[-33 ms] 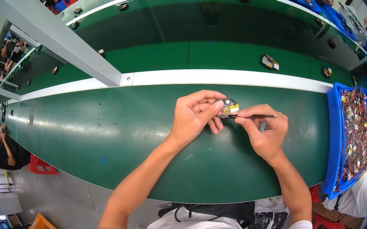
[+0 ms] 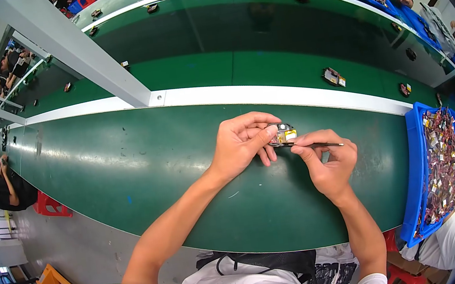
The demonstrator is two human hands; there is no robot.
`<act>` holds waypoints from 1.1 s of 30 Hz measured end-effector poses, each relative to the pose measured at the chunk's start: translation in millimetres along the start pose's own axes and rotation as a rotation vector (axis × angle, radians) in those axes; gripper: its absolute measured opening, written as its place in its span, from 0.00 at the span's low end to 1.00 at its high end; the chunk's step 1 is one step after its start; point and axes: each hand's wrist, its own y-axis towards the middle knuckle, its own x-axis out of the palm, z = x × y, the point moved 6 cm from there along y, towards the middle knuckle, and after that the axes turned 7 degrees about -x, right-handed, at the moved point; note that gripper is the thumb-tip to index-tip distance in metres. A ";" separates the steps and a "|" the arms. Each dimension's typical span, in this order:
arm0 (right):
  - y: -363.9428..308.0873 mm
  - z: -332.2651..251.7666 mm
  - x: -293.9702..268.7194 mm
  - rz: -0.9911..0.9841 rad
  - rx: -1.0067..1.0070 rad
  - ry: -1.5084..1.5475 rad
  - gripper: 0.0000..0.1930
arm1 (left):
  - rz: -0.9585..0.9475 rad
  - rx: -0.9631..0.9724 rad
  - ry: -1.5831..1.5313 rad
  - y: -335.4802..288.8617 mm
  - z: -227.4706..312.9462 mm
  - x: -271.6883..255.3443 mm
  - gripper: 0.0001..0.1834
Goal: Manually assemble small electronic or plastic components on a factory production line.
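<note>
Above the green bench, my left hand (image 2: 242, 143) pinches a small black electronic housing (image 2: 282, 128) between thumb and fingers. Its open inside faces up and shows a part with a yellow and white label (image 2: 290, 134). My right hand (image 2: 329, 163) is closed on a thin dark tool that looks like tweezers (image 2: 324, 144). The back end sticks out to the right past my fingers, while the working tip lies against the near edge of the housing. Exactly what the tip touches is too small to tell.
At the right, a blue bin (image 2: 412, 191) holds many small wired parts. Beyond a white rail (image 2: 268, 98), similar housings (image 2: 335, 77) lie on a green belt (image 2: 200, 70). A grey post (image 2: 81, 52) rises left of centre. Other people sit at the left, right and far side.
</note>
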 end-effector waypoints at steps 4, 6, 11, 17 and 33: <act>1.9 -3.0 1.0 -0.027 -0.034 -0.007 0.05 | -0.004 -0.031 0.006 0.5 -0.9 0.6 0.13; 2.8 -5.8 1.2 -0.028 -0.056 -0.026 0.05 | -0.021 -0.033 0.022 0.5 1.1 4.0 0.14; 4.7 -10.6 5.1 -0.065 -0.091 -0.041 0.05 | 0.002 -0.056 0.054 0.6 -2.7 2.5 0.13; 2.3 -10.8 9.0 -0.077 -0.143 -0.072 0.06 | 0.050 -0.059 0.129 2.3 -4.7 4.0 0.11; 9.6 -9.4 -0.3 0.075 -0.248 -0.194 0.08 | 0.964 0.422 1.285 95.0 74.8 -91.6 0.19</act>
